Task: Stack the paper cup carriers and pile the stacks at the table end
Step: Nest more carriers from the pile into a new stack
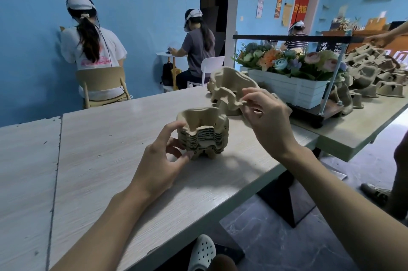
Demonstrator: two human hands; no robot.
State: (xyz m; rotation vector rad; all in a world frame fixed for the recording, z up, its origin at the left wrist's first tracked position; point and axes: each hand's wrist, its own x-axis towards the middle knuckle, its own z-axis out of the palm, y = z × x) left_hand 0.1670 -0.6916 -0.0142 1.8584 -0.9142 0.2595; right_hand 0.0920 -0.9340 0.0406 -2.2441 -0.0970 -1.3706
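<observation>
While the left hand (161, 158) grips the stack of paper cup carriers (203, 131), thumb on the rim and fingers at the foot, I see it standing on the table (99, 149), back from the near edge, with bare top to its left. The right hand (267, 116) pinches one loose carrier (229, 87) by its edge, lifted just behind the stack. That hand hides part of it. The flower box (293, 92) sits close on the right. The heap of carriers (371, 67) beyond is cut off.
</observation>
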